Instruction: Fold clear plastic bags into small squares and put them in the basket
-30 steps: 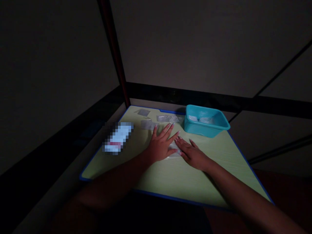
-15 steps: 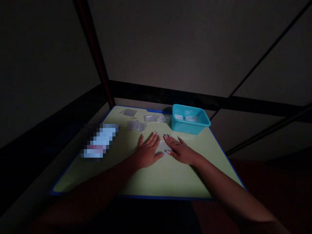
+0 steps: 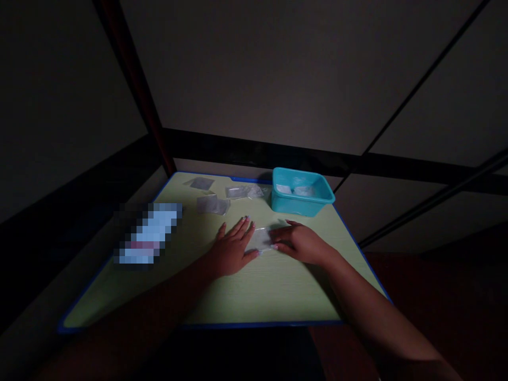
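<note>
A small clear plastic packet lies flat on the pale yellow-green table between my hands. My left hand rests flat at its left end, fingers spread, with the thumb and fingertips near its edge. Over the right end is my right hand, its fingers bent and touching the packet. Whether those fingers pinch it cannot be made out. Farther back lie more clear packets: one at the far left, some in front of it, and others near the bin.
A turquoise plastic bin with whitish packets inside stands at the table's back right. A pixelated bright flat object lies at the left edge. Dark wall panels rise behind the table, which has a blue rim.
My right hand has lifted its palm and bent its fingers, drawing back slightly to the right. More of the packet shows between my hands. The whole view has shifted a little.
</note>
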{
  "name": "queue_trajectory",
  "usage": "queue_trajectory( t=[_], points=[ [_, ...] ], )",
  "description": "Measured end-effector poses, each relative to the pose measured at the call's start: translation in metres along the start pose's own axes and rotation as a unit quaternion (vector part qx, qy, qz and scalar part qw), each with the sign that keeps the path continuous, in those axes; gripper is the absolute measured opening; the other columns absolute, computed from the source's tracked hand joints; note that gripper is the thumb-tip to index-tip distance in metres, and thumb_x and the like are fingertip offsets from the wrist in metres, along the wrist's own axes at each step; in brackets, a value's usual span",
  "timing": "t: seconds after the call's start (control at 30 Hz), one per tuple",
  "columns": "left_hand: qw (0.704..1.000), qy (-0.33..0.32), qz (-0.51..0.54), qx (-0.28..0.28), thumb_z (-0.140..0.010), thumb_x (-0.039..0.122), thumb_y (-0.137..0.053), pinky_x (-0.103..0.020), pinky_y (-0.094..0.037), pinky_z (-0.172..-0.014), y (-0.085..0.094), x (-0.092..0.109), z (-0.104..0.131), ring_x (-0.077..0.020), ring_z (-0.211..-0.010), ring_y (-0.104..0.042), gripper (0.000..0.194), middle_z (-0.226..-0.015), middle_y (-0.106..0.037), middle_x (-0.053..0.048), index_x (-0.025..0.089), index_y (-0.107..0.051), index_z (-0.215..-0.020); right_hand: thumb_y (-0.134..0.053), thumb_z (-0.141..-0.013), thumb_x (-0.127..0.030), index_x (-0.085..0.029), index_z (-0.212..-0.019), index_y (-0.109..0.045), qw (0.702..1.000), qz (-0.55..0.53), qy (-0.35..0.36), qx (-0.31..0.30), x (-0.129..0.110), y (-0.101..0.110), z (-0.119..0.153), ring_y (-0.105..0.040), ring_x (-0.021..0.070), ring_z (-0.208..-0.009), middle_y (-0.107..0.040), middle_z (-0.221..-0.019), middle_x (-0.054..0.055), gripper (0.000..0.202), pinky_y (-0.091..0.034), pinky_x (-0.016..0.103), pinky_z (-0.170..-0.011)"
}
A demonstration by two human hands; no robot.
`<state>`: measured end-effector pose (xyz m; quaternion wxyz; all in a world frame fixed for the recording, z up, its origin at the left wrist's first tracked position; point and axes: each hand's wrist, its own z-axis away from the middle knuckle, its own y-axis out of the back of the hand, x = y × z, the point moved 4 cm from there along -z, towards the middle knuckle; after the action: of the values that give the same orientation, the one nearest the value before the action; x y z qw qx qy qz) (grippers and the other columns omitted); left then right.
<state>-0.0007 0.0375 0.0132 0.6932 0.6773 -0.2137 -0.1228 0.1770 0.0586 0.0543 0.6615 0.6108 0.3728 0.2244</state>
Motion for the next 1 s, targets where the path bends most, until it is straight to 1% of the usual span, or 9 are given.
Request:
queue_trajectory(
  t=[0.13, 0.23, 0.3, 0.47, 0.6, 0.77, 0.83, 0.9, 1.0],
  points=[
    [1.0, -0.005, -0.006, 0.007, -0.089, 0.053, -0.034, -0.057, -0.02, -0.105, -0.002, -0.002, 0.0, -0.026, -0.14, -0.014, 0.066, -0.151, -0.016, -0.013, 0.018, -0.022, -0.144, -0.044, -0.09, -0.036, -0.022, -0.094, -0.07, 0.998, 0.058, -0.031, -0.025, 0.003, 0.004, 0.004, -0.062, 0.0233, -0.103, -0.064, -0.118, 0.006, 0.03, -0.031, 0.045, -0.104],
    [1.0, -0.007, -0.009, 0.011, -0.089, 0.053, -0.034, -0.058, -0.02, -0.105, -0.005, -0.003, -0.001, -0.0259, -0.14, -0.014, 0.066, -0.151, -0.016, -0.013, 0.018, -0.022, -0.144, -0.045, -0.089, -0.036, -0.022, -0.1, -0.069, 0.996, 0.072, -0.033, -0.047, 0.003, 0.004, 0.006, -0.062, 0.0233, -0.103, -0.064, -0.118, 0.006, 0.029, -0.031, 0.044, -0.104],
    [1.0, -0.008, -0.009, 0.014, -0.089, 0.053, -0.034, -0.058, -0.02, -0.105, -0.006, -0.003, -0.001, -0.0259, -0.14, -0.014, 0.067, -0.151, -0.016, -0.013, 0.017, -0.022, -0.144, -0.047, -0.089, -0.035, -0.022, -0.105, -0.066, 0.995, 0.076, -0.028, -0.056, 0.0, 0.004, 0.007, -0.06, 0.0234, -0.105, -0.062, -0.12, 0.007, 0.029, -0.029, 0.045, -0.105],
    [1.0, -0.004, -0.014, 0.02, -0.089, 0.051, -0.034, -0.058, -0.02, -0.105, -0.007, -0.003, -0.001, -0.0253, -0.139, -0.015, 0.065, -0.151, -0.016, -0.012, 0.018, -0.023, -0.144, -0.046, -0.089, -0.031, -0.021, -0.107, -0.066, 0.993, 0.104, -0.04, -0.035, -0.007, 0.004, 0.009, -0.054, 0.0253, -0.115, -0.053, -0.132, 0.01, 0.029, -0.014, 0.054, -0.109],
    [0.999, -0.004, -0.019, 0.028, -0.089, 0.051, -0.034, -0.058, -0.019, -0.105, -0.008, -0.004, -0.001, -0.026, -0.139, -0.015, 0.064, -0.151, -0.017, -0.012, 0.019, -0.023, -0.144, -0.045, -0.089, -0.033, -0.019, -0.108, -0.066, 0.993, 0.103, -0.041, -0.033, -0.006, 0.003, 0.009, -0.053, 0.0257, -0.117, -0.054, -0.13, 0.011, 0.031, -0.014, 0.052, -0.109],
    [0.999, -0.008, -0.025, 0.045, -0.088, 0.053, -0.037, -0.058, -0.017, -0.105, -0.008, -0.005, -0.002, -0.0276, -0.139, -0.014, 0.067, -0.151, -0.018, -0.013, 0.019, -0.023, -0.144, -0.049, -0.088, -0.034, -0.019, -0.103, -0.068, 0.994, 0.1, -0.017, -0.029, -0.007, 0.005, 0.009, -0.058, 0.0243, -0.109, -0.06, -0.123, 0.009, 0.029, -0.015, 0.049, -0.11],
    [0.998, -0.028, -0.024, 0.06, -0.089, 0.051, -0.037, -0.058, -0.015, -0.107, -0.005, -0.002, -0.003, -0.0275, -0.139, -0.014, 0.066, -0.151, -0.019, -0.012, 0.019, -0.023, -0.144, -0.049, -0.088, -0.034, -0.02, -0.097, -0.07, 0.994, 0.102, -0.004, -0.034, -0.009, 0.005, 0.01, -0.059, 0.0238, -0.108, -0.061, -0.121, 0.009, 0.027, -0.016, 0.049, -0.11],
    [0.995, -0.065, -0.019, 0.069, -0.089, 0.051, -0.037, -0.056, -0.013, -0.108, -0.002, 0.002, -0.003, -0.0264, -0.139, -0.015, 0.064, -0.151, -0.02, -0.011, 0.02, -0.023, -0.144, -0.048, -0.088, -0.034, -0.021, -0.095, -0.071, 0.994, 0.102, 0.009, -0.039, -0.012, 0.004, 0.01, -0.058, 0.0234, -0.109, -0.061, -0.122, 0.009, 0.027, -0.018, 0.05, -0.109],
    [0.992, -0.105, -0.013, 0.062, -0.089, 0.051, -0.036, -0.054, -0.011, -0.109, -0.002, 0.006, -0.001, -0.0248, -0.139, -0.017, 0.063, -0.151, -0.021, -0.01, 0.02, -0.026, -0.143, -0.048, -0.088, -0.034, -0.024, -0.102, -0.069, 0.995, 0.092, 0.026, -0.038, -0.016, 0.002, 0.009, -0.053, 0.0227, -0.116, -0.061, -0.122, 0.008, 0.027, -0.02, 0.05, -0.108]
  ],
)
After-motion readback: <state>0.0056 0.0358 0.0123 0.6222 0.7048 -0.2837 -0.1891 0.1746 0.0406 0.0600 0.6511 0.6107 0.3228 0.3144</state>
